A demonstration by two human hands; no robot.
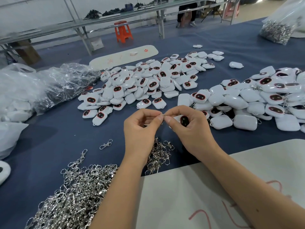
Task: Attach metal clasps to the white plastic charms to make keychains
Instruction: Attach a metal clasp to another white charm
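Observation:
Above the blue table my left hand [142,124] and my right hand [186,124] meet fingertip to fingertip. Between them they pinch a small metal ring of a clasp [162,115]. My right hand also holds a white charm [184,120] with a dark red-rimmed face in its palm. A pile of loose white charms [145,83] lies ahead in the middle. A second pile of charms [257,100], some with clasps on them, lies at the right. Silver metal clasps [74,192] are heaped at the lower left, and a smaller cluster of clasps [159,154] lies under my wrists.
Crumpled clear plastic bags [49,86] lie at the left. A clear bag of clasps [279,28] stands at the far right. White boards with red marks lie near me [181,204] and at the back [123,57]. An orange stool [123,31] and benches stand beyond the table.

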